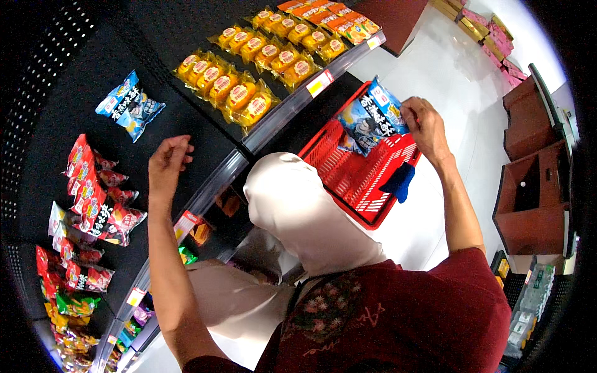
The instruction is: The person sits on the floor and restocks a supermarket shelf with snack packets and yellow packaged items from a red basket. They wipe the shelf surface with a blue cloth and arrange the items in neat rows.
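Note:
My right hand (426,126) pinches the edge of a blue snack bag (373,116) and holds it over a red plastic shopping basket (359,172). Part of another blue package shows beneath the held bag. My left hand (170,156) is above the black shelf with its fingers curled, and no item shows in it. Another blue snack bag (130,106) lies on the shelf beyond that hand. A row of red snack bags (95,200) stands to its left. Yellow wrapped cakes (240,95) sit in rows toward the shelf's front edge.
Orange packets (331,18) lie at the shelf's far end. A clear price rail (280,116) runs along the shelf edge. Dark blue cloth (399,183) hangs on the basket's rim. Brown cabinets (536,200) stand at the right, and pink and gold boxes (494,39) are stacked farther off.

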Tool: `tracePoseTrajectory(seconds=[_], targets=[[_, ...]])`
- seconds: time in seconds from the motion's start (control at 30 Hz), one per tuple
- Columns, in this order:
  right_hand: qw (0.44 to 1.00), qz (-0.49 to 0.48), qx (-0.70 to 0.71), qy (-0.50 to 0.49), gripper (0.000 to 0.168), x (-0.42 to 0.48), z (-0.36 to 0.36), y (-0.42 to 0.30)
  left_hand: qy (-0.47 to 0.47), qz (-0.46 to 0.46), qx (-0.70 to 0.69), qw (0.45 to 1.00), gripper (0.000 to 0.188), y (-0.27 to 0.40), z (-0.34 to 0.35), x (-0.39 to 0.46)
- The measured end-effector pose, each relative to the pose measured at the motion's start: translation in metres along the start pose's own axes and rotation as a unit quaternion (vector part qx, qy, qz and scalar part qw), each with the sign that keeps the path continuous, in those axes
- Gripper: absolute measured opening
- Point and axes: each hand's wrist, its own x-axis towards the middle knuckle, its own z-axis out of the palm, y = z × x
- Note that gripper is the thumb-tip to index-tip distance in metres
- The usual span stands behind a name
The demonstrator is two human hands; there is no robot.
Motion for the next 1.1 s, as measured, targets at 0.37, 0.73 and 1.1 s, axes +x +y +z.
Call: tracePoseTrajectory(seconds=[0.37,0.73,1.1], targets=[[0.945,-0.279,0.172,-0.006,0.015,0.11,-0.011,-0.18,-0.049,0.219,-0.073,0.972,0.087,0.097,0.045,-0.037],[0.856,-0.216,0.468,-0.039,0.026,0.133,0.081,-0.293,0.074,0.045,-0.333,0.939,0.054,0.064,-0.019,-0.042],[0.769,-0.1,0.551,-0.309,0.064,0.104,0.151,-0.306,0.169,0.071,-0.346,0.92,0.043,0.037,-0.041,-0.031]])
